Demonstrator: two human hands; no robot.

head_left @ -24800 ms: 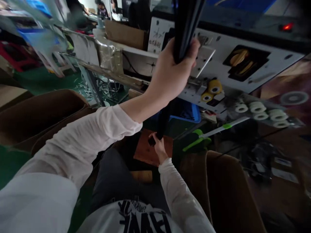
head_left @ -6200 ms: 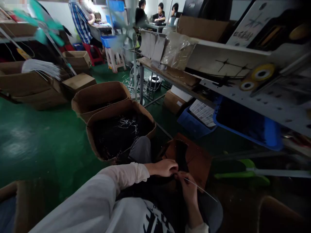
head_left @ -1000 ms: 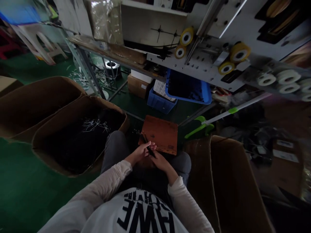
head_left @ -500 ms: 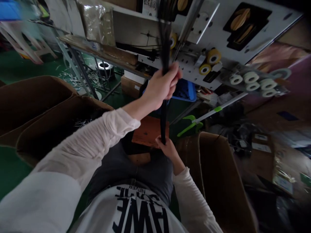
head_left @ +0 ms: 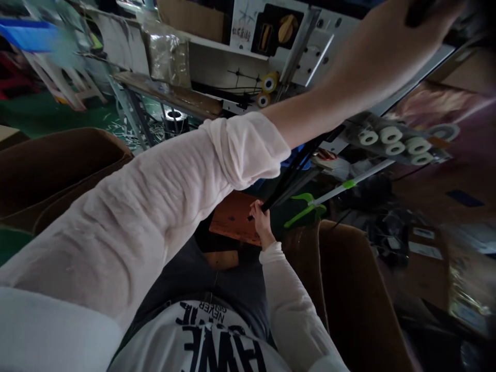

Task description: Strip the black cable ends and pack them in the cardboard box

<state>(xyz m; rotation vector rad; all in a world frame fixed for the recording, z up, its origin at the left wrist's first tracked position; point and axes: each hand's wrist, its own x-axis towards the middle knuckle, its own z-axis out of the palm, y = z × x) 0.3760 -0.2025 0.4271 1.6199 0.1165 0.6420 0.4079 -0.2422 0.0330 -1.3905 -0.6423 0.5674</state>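
My left arm stretches up and across the view, and my left hand (head_left: 418, 31) is at the top right, closed around the upper end of a bundle of long black strips (head_left: 289, 178). The bundle runs down behind my forearm to my right hand (head_left: 259, 216), which pinches its lower end just above a reddish-brown board (head_left: 232, 219) lying on my lap. Most of the bundle is hidden by my left sleeve.
Two open cardboard boxes (head_left: 58, 155) stand at my left, and another (head_left: 349, 289) at my right. A white machine panel (head_left: 310, 46) with yellow rollers (head_left: 269, 82) and white rollers (head_left: 391, 137) hangs ahead. A green-handled tool (head_left: 310, 206) lies on the floor.
My left hand has risen further and swung to the upper right, drawing the black bundle out longer. My right hand stays at the board, holding the lower end.
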